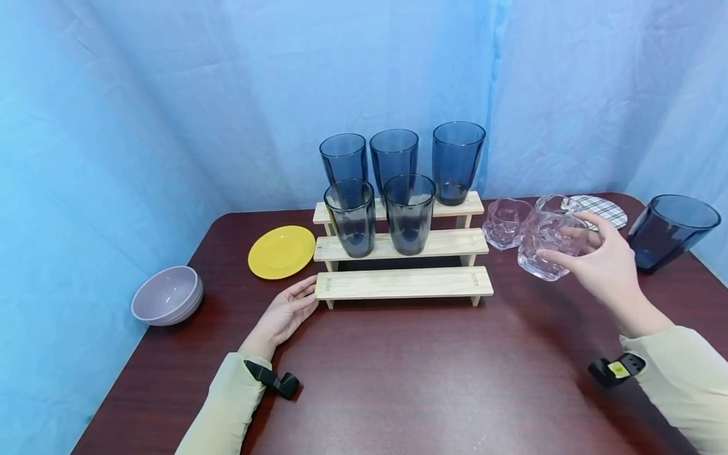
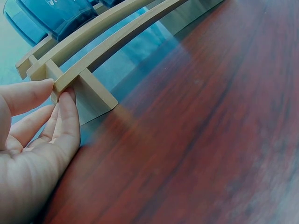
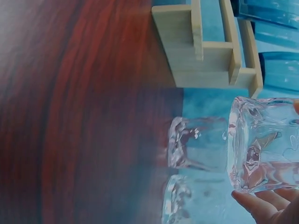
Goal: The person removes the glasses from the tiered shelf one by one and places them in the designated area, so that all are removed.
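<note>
My right hand (image 1: pixel 608 265) grips a clear, pinkish glass tumbler (image 1: pixel 545 253) by its sides; in the right wrist view this tumbler (image 3: pixel 261 144) is raised off the table. Two similar clear tumblers stand behind it, one to its left (image 1: pixel 503 224), the other partly hidden. With thumb above and fingers below, my left hand (image 1: pixel 289 313) pinches the left end of the lowest step of a three-step wooden rack (image 1: pixel 404 283). Three tall blue glasses, one of them at the right (image 1: pixel 457 161), occupy the top step. Two more, including a left one (image 1: pixel 352 221), stand on the middle step.
Left of the rack lie a yellow plate (image 1: pixel 281 253) and a lilac bowl (image 1: pixel 167 297). Another blue glass (image 1: pixel 671 230) stands at the far right, near a checked round plate or mat (image 1: pixel 603 210). Blue curtains (image 1: pixel 273 95) surround the dark red wooden table (image 1: pixel 398 373).
</note>
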A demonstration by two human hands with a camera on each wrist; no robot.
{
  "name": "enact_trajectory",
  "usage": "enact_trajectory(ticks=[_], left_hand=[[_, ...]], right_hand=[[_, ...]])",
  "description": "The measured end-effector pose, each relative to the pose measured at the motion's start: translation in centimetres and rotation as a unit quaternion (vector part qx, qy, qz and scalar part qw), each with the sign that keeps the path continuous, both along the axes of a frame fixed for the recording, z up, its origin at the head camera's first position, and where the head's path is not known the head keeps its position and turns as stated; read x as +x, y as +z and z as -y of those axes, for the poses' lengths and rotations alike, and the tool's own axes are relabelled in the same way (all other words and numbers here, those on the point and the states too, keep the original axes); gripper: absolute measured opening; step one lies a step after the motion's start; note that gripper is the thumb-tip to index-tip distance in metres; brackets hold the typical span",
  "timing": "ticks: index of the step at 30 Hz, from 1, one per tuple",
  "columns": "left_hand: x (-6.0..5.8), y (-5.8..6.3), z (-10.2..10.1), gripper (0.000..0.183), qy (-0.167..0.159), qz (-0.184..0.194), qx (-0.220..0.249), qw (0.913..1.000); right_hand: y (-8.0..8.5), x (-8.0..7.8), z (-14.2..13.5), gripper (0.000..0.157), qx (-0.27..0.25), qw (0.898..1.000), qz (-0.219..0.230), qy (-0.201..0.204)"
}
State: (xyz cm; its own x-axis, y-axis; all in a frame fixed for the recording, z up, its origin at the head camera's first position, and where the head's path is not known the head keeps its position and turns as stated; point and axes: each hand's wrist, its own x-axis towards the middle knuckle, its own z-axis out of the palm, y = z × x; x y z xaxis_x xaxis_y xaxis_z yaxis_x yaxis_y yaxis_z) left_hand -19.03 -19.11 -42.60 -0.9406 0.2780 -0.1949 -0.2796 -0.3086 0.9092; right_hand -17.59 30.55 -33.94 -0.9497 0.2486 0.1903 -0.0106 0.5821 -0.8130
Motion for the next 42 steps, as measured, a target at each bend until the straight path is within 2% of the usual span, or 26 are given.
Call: enact_trajectory(ticks=[8, 14, 20, 24, 27, 32, 35, 38, 42], left_hand=[[0.1, 0.2, 0.0, 0.058, -0.004, -0.002, -0.001, 1.0000], [0.0, -0.2, 0.0, 0.058, -0.005, -0.002, -0.005, 1.0000], [0.1, -0.2, 0.0, 0.058, -0.004, -0.002, -0.010, 0.9999], [0.0, -0.1, 0.0, 0.058, -0.004, -0.003, -0.012, 0.9999], [0.0, -0.1, 0.1, 0.058, -0.005, -0.005, -0.013, 0.9999], [0.0, -0.2, 0.1, 0.057, -0.006, -0.008, -0.011, 0.9999], [0.0, -0.2, 0.1, 0.058, -0.005, -0.008, -0.010, 0.9999], [0.0, -0.2, 0.1, 0.058, -0.005, -0.009, -0.009, 0.9999], [0.0, -0.2, 0.1, 0.058, -0.002, -0.007, -0.010, 0.9999]], right_hand=[[-0.7, 0.2, -1.7, 0.090, 0.004, 1.000, 0.020, 0.004], [-1.4, 0.2, -2.5, 0.094, 0.004, 0.999, 0.045, 0.003], [-2.2, 0.0, -3.8, 0.096, 0.003, 0.998, 0.051, -0.027], [-3.0, -0.4, -5.1, 0.101, 0.018, 0.995, 0.075, -0.057], [-4.9, -1.6, -7.0, 0.106, 0.034, 0.992, 0.087, -0.085], [-9.3, -4.3, -10.7, 0.110, 0.058, 0.987, 0.095, -0.117], [-10.6, -5.1, -11.8, 0.111, 0.065, 0.986, 0.099, -0.120], [-10.4, -5.0, -11.6, 0.112, 0.071, 0.984, 0.106, -0.124], [-7.9, -3.7, -9.7, 0.110, 0.050, 0.986, 0.108, -0.115]])
